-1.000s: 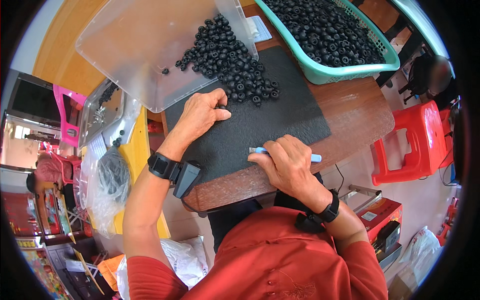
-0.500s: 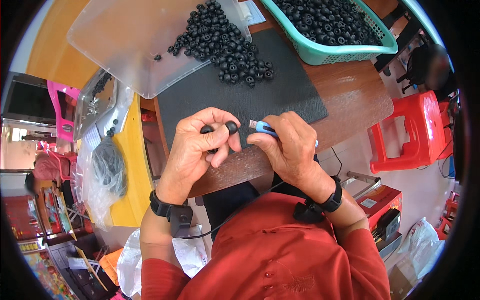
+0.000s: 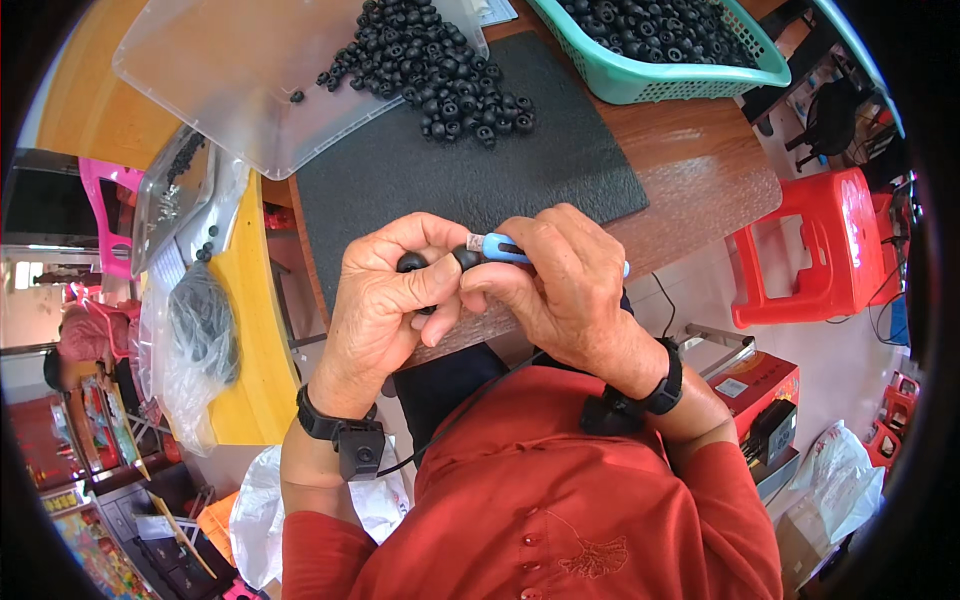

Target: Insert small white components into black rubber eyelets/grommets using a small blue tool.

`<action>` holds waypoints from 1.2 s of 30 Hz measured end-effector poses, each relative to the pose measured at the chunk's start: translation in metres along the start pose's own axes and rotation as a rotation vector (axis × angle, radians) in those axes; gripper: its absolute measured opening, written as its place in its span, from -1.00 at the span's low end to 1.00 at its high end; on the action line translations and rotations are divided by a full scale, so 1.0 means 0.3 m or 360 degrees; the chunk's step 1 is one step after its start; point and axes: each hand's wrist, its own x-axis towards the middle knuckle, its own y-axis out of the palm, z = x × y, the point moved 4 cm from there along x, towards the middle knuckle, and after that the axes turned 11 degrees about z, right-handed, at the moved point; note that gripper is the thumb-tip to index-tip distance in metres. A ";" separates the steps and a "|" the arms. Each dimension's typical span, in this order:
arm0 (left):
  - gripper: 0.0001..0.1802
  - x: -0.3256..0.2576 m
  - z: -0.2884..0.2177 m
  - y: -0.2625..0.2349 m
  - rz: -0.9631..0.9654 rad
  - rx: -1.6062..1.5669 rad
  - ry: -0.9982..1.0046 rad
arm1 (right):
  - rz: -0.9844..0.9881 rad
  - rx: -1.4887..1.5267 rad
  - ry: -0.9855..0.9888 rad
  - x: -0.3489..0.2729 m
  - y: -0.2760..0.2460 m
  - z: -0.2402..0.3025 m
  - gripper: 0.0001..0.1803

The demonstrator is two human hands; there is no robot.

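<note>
My left hand is closed around a few black round parts. One part, a black ball, is pinched at the thumb and fingertips, and another black part sits further back among the fingers. My right hand grips a small light-blue utility knife. Its short blade lies at the top of the pinched ball, and my right thumb is up against that ball. Below both hands is the near edge of the table, with a dark mat just beyond them.
A pile of black round parts spills from a clear plastic bin onto the mat. At the back right stands a green basket full of them. A yellow table with bags is at left, a red stool at right.
My right hand has moved left, bringing the knife blade from apart to the pinched ball. My left hand keeps hold of the parts. The whole view has shifted slightly.
</note>
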 end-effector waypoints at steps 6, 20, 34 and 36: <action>-0.75 0.001 0.006 0.009 -0.0027 -0.0020 -0.0055 | -0.0013 -0.0090 -0.0047 -0.009 -0.001 0.003 -0.63; -0.73 -0.004 0.066 0.005 -0.0075 -0.0282 -0.0038 | 0.0034 -0.0141 -0.0126 -0.039 0.007 0.004 -0.67; -0.77 0.106 0.023 -0.033 -0.0208 -0.0308 -0.0295 | 0.0105 -0.0359 0.0026 -0.075 -0.047 -0.088 -0.65; -0.75 0.160 -0.015 -0.031 -0.0129 -0.0183 -0.0322 | 0.0126 -0.0332 0.0040 -0.083 -0.043 -0.078 -0.65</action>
